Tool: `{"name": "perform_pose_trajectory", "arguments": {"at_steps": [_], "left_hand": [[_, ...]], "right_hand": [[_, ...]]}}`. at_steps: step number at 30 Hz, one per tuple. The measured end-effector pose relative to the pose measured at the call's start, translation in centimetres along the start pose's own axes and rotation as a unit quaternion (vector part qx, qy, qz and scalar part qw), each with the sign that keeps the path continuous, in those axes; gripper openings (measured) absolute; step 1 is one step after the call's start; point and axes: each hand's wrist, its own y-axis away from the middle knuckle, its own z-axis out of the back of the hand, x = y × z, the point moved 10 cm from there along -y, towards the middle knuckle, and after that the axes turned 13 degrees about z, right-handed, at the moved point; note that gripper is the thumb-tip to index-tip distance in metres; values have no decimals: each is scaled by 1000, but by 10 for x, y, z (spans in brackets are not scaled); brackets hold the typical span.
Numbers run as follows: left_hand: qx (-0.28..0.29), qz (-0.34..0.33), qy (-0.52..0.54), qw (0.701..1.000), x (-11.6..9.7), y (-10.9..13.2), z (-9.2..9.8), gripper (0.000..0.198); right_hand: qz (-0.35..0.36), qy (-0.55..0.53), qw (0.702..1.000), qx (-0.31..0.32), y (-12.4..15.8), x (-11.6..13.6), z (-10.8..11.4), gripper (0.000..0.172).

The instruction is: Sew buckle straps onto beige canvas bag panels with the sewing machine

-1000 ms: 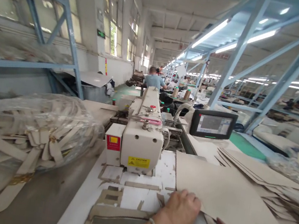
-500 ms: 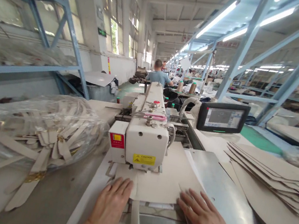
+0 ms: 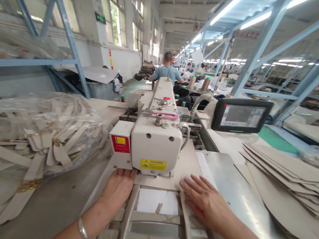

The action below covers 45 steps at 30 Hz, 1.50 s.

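A white sewing machine (image 3: 155,143) stands on the table in front of me. A beige sheet (image 3: 183,168) lies under its head, reaching to the right. My left hand (image 3: 118,187) lies flat, fingers stretched, on the sheet's near left corner, just below the machine. My right hand (image 3: 203,199) rests open with fingers spread on the sheet's near right edge. Two beige straps (image 3: 127,215) run from beneath the sheet toward me, over a beige frame-like template (image 3: 156,232).
A clear plastic bag of beige strap pieces (image 3: 32,135) sits at the left. A stack of beige sheets (image 3: 289,176) lies on the right, beside a shiny metal plate (image 3: 236,188). A control screen (image 3: 241,115) stands behind. A person in a blue shirt (image 3: 166,70) works farther back.
The beige sheet has gone from the right stack to under the machine head. Both hands have slid forward with it, flat on its near edge. The straps now show below it.
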Motion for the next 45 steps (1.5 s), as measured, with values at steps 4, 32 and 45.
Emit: {"name": "perform_pose_trajectory", "arguments": {"at_steps": [4, 32, 45], "left_hand": [[23, -2, 1, 1000, -7, -12, -1, 33], [-127, -98, 83, 984, 10, 31, -32, 58], [-130, -61, 65, 987, 18, 32, -27, 50]], "right_hand": [[-4, -27, 1000, 16, -9, -3, -13, 48], [-181, 71, 980, 37, 12, 8, -16, 53], [-141, 122, 982, -18, 21, 6, -24, 47]]}}
